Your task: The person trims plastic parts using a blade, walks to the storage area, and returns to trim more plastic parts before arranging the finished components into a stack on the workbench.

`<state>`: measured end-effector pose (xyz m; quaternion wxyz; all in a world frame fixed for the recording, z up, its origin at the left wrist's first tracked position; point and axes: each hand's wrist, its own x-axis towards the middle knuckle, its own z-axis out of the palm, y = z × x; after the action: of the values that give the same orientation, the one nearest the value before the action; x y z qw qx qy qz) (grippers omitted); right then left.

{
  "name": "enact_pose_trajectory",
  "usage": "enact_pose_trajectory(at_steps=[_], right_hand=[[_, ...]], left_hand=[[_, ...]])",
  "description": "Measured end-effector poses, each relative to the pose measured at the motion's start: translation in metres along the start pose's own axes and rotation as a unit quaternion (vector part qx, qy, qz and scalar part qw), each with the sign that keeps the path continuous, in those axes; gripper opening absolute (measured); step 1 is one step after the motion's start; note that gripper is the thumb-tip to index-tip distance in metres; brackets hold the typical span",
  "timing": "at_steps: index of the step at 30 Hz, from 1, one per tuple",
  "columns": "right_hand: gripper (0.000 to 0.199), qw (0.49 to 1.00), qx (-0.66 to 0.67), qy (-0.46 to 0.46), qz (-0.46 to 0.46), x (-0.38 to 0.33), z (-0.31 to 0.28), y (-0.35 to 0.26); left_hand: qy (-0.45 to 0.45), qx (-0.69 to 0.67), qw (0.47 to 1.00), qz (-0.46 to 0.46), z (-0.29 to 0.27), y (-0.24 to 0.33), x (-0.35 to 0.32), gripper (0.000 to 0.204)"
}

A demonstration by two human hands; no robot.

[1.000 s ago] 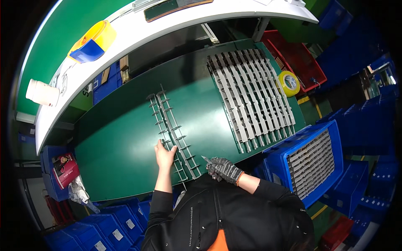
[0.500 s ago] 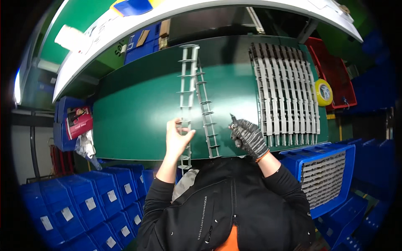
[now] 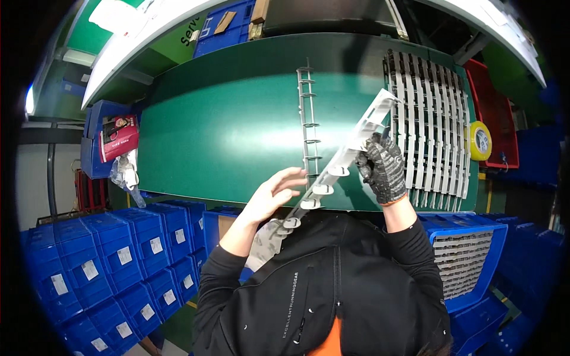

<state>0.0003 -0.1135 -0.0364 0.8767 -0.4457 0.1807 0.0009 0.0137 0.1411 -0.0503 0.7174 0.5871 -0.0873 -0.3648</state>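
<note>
Two hands [image 3: 270, 196] [image 3: 383, 168] lift strip [image 3: 344, 160]; another strip [image 3: 307, 118], rows [image 3: 430, 130] nearby.

Gloved right hand [image 3: 382, 168] grips a long white slotted strip [image 3: 341, 163], tilted up off the green surface [image 3: 225, 130]. Bare left hand [image 3: 274, 193] spreads open, touching the strip's lower end. Another strip [image 3: 307, 121] lies flat just beside; a row of strips [image 3: 430, 127] sits right.

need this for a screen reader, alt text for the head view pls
A gloved right hand lifts a long white plastic strip at a slant over a green table; the bare left hand is open beside its lower end. More strips lie in a row at right.
</note>
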Motion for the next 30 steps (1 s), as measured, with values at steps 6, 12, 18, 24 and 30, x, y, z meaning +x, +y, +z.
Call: enact_pose_trajectory(at_steps=[6,12,18,24,30], right_hand=[[0.017,0.991,-0.099,-0.039,0.085,-0.007,0.016,-0.005],[0.022,0.775,-0.566,-0.077,-0.272,-0.003,-0.032,-0.003],[0.016,0.796,-0.55,-0.061,-0.245,-0.013,-0.013,-0.014],[0.013,0.762,-0.596,-0.107,-0.231,-0.016,-0.012,-0.017],[0.013,0.882,-0.447,-0.031,-0.143,-0.03,-0.005,-0.013]], left_hand=[[-0.06,-0.089,0.985,-0.133,0.045,0.031,0.034,0.046],[-0.033,-0.072,0.991,-0.11,0.035,0.031,0.031,0.029],[-0.063,-0.079,0.988,-0.113,0.032,0.025,0.029,0.033],[-0.061,-0.066,0.987,-0.137,0.032,0.03,0.029,0.034],[-0.049,-0.069,0.988,-0.128,0.027,0.024,0.029,0.043]])
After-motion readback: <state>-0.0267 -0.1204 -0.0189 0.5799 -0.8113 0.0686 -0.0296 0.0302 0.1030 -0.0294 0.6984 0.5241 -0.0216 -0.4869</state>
